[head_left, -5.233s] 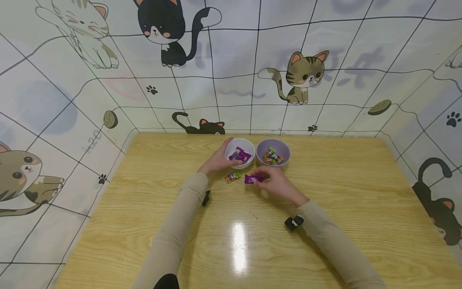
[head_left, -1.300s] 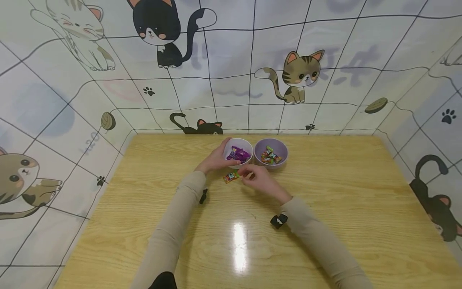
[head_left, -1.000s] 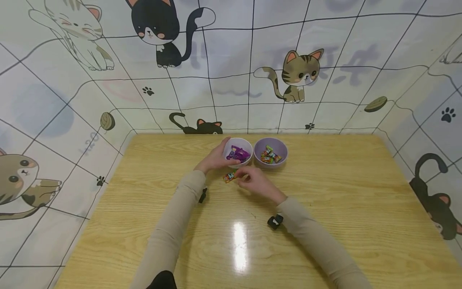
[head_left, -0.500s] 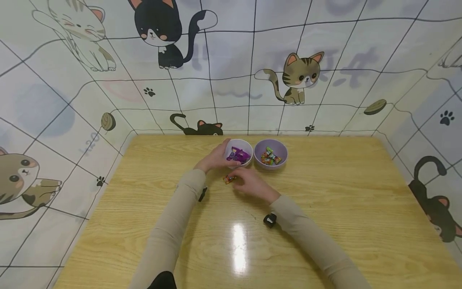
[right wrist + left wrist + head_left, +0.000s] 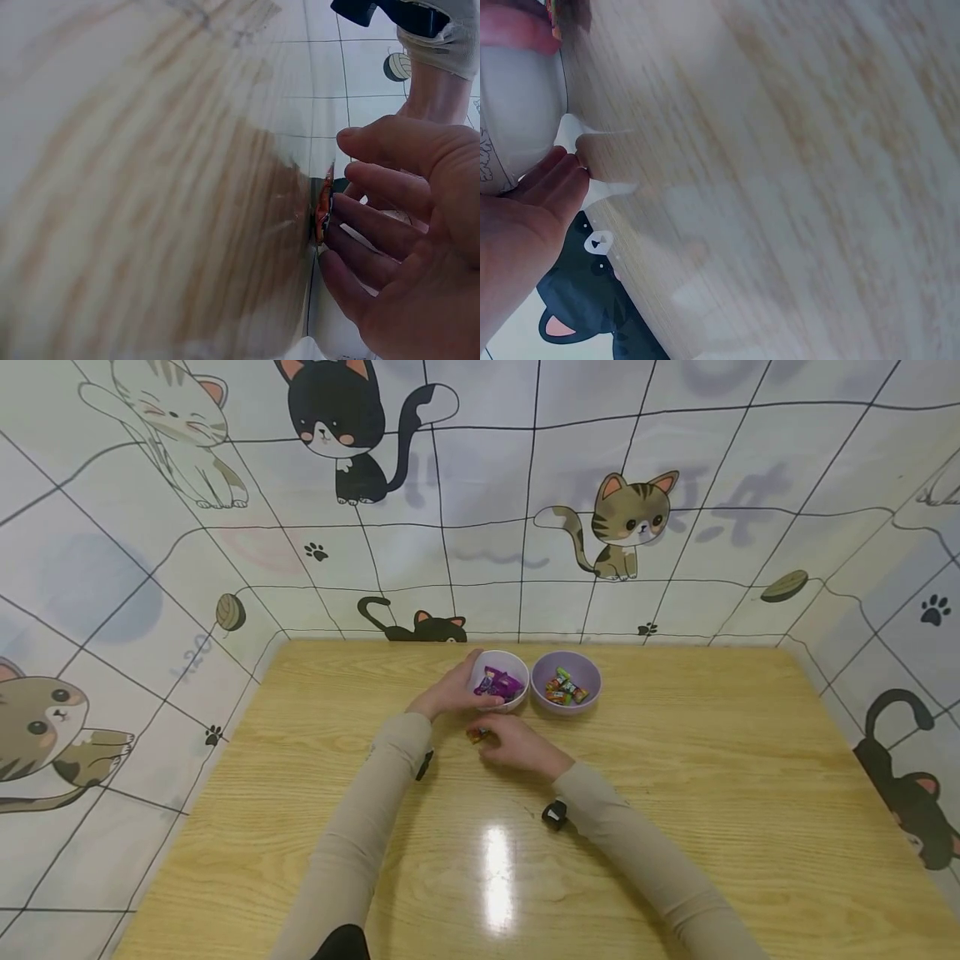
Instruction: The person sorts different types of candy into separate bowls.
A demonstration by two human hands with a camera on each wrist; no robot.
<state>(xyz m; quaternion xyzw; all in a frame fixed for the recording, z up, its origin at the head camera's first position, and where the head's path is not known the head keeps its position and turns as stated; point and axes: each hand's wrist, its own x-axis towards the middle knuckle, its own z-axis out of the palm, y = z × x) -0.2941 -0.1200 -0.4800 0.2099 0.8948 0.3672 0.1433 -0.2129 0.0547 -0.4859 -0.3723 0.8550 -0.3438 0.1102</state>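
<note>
My left hand [image 5: 448,690] grips the white bowl [image 5: 507,659], its thumb over the near rim and its fingers around the far side. Several purple-wrapped candies [image 5: 498,683] lie in that bowl. Just in front of it, an orange-and-green wrapped candy [image 5: 476,735] lies on the table, partly covered by my right hand [image 5: 517,745]. In the right wrist view, the fingers reach around this candy [image 5: 324,208] while the thumb stands apart from it. The lilac bowl [image 5: 590,675], touching or almost touching the white one, contains several orange-and-green candies [image 5: 566,688].
The wooden table [image 5: 697,760] runs back to a wall sheet [image 5: 487,552] printed with cats and grid lines. Both bowls stand near the table's back edge. A dark wrist camera [image 5: 555,815] sits on the right wrist.
The purple candy that my right hand held earlier is gone from it. That hand has moved left to the orange-and-green candy and now partly covers it. My left hand stays on the white bowl.
</note>
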